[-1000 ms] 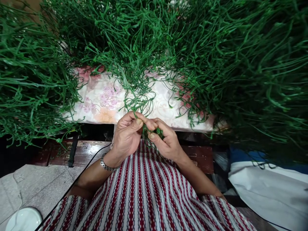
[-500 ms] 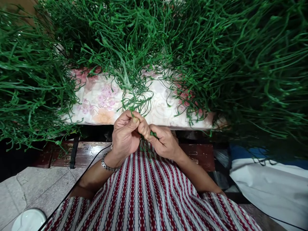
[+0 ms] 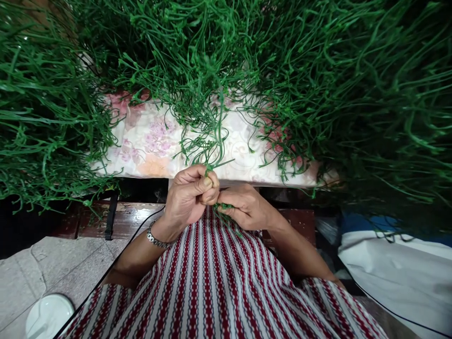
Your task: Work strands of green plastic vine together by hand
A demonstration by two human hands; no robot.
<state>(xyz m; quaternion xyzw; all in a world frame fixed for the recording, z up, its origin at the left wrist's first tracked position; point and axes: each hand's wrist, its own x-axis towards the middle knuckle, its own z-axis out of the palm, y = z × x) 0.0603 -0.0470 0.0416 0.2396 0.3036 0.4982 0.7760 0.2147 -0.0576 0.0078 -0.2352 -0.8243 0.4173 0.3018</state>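
My left hand (image 3: pixel 190 193) is closed in a pinch, thumb against forefinger, on thin green stems (image 3: pixel 209 168) that look like artificial plant stems. One blurred strand runs up from the fingertips, and a short thin tip juts out to the right. Beside it, almost touching, my right hand (image 3: pixel 247 207) grips a small bunch of green strands (image 3: pixel 226 206) whose ends hang below the fingers. Both hands are just in front of the table's near edge, over my lap. What lies inside the fingers is partly hidden.
Large tangled heaps of green stems (image 3: pixel 45 108) cover the left, back and right of a flowered tablecloth (image 3: pixel 155 141). Below are a dark red wooden bench (image 3: pixel 130 219), a white round object (image 3: pixel 49 315) and a white cloth (image 3: pixel 395 268). A black cable passes my left arm.
Both hands have shifted slightly right, still closed on the stems. The strand above my left hand has swung right, and a thin tip now sticks out from its fingers.
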